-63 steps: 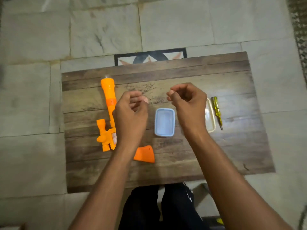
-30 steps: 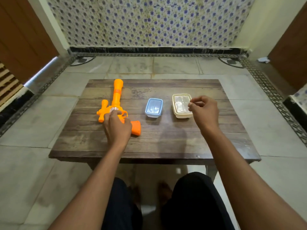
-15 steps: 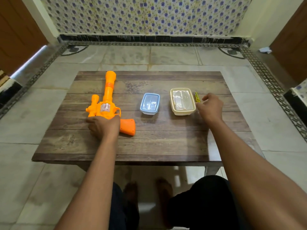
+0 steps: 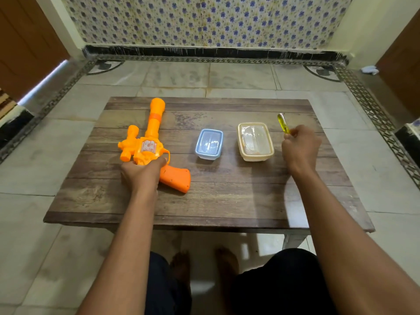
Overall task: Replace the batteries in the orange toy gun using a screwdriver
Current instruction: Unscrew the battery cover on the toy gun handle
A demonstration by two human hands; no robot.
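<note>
An orange toy gun (image 4: 150, 142) lies on the left half of a low wooden table (image 4: 227, 196), barrel pointing away from me and grip toward the table's middle. My left hand (image 4: 142, 173) is closed on the gun's body near the trigger guard. A screwdriver with a clear yellow handle (image 4: 283, 123) sticks up out of my right hand (image 4: 300, 148), which grips its lower part at the table's right side; the shaft and tip are hidden in the fist.
Between my hands stand a small blue lidded box (image 4: 209, 143) and a larger cream lidded box (image 4: 255, 141). The table sits on a tiled floor, with a flowered wall behind and my knees and bare feet under its front edge.
The camera tilted up from a top-down view. My left hand settled onto the gun's body. My right hand reached past the cream box and lifted the screwdriver off the table.
</note>
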